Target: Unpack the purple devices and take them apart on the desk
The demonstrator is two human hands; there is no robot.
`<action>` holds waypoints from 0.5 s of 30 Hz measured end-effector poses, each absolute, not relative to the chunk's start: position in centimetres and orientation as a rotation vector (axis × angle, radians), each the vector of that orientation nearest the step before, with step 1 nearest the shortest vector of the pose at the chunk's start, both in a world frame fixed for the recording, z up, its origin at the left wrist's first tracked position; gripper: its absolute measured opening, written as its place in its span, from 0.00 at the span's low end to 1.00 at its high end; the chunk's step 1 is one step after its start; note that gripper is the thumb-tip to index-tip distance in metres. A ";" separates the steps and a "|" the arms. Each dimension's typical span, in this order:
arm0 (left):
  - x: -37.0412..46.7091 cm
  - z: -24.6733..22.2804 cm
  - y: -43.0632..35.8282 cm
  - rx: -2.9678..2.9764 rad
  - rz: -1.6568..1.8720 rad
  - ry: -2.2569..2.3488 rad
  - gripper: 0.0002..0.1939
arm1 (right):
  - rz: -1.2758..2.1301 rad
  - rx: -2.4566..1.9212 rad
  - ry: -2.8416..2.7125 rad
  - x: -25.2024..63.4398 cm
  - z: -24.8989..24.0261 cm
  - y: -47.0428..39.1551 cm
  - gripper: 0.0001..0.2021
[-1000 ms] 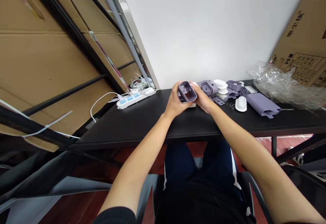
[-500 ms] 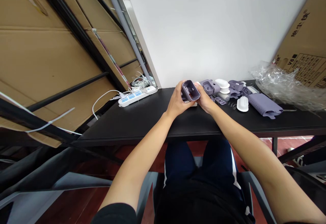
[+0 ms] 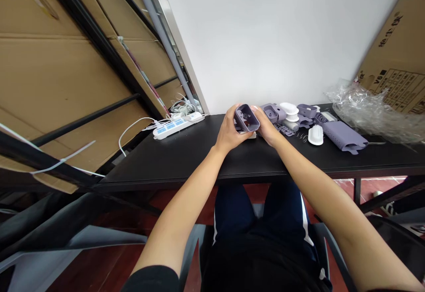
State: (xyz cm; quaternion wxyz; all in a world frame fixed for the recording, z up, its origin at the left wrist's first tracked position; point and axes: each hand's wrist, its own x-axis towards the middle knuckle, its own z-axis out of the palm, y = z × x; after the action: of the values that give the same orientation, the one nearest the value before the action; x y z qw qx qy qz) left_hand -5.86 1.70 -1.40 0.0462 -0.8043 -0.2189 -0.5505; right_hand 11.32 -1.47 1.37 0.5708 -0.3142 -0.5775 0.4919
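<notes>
Above the black table [image 3: 172, 154] I hold a hollow purple plastic housing [image 3: 253, 123], tilted so that its open end faces me. My left hand [image 3: 229, 128] is closed around its left side, with the thumb under the lower rim. On the right side, my right hand [image 3: 266, 128] grips it too, fingers curled behind. Part of a white piece [image 3: 249, 135] shows below the housing. Just right of my hands lie purple parts [image 3: 271, 112], a stack of white oval caps [image 3: 290, 111] and small dark springs [image 3: 283, 129].
A single white cap [image 3: 315, 135] and a perforated purple shell [image 3: 344, 136] lie farther right. Crumpled clear plastic [image 3: 372, 114] and a cardboard box [image 3: 395, 57] stand at the right. A white power strip [image 3: 175, 125] with cables sits at the left.
The housing has tipped very slightly in my hands, and both hands still hold it. The parts on the table lie as before.
</notes>
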 end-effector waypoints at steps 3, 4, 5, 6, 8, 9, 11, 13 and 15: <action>-5.9 -1.5 1.9 -2.374 -1.646 -0.626 0.53 | 1.082 -0.744 -1.324 11.3 1.9 -1.8 0.32; -6.0 -1.5 1.8 -2.369 -1.643 -0.628 0.53 | 1.066 -0.749 -1.328 11.3 2.1 -1.8 0.32; -6.0 -1.4 1.8 -2.371 -1.643 -0.633 0.53 | 1.048 -0.755 -1.335 11.3 2.2 -1.9 0.32; -6.0 -1.5 1.7 -2.379 -1.647 -0.642 0.53 | 1.027 -0.760 -1.342 11.3 2.2 -1.9 0.33; -6.0 -1.5 1.7 -2.396 -1.659 -0.676 0.54 | 0.982 -0.764 -1.357 11.3 2.3 -1.9 0.33; -6.1 -1.6 1.7 -2.403 -1.663 -0.698 0.54 | 0.965 -0.765 -1.361 11.4 2.3 -1.9 0.33; -6.1 -1.6 1.7 -2.414 -1.662 -0.740 0.55 | 0.960 -0.776 -1.362 11.5 2.3 -1.9 0.33; -6.2 -1.7 1.7 -2.422 -1.659 -0.758 0.55 | 0.988 -0.797 -1.360 11.7 2.3 -2.0 0.33; -6.1 -1.6 1.7 -2.421 -1.658 -0.764 0.55 | 1.024 -0.805 -1.357 11.8 2.3 -2.0 0.33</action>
State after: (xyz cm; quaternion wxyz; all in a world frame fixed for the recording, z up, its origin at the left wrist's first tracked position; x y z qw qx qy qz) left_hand -6.15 1.70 -1.65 0.0545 -0.7973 -0.2517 -0.5459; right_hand 11.81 -1.98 2.32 0.5895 -0.3456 -0.5830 0.4396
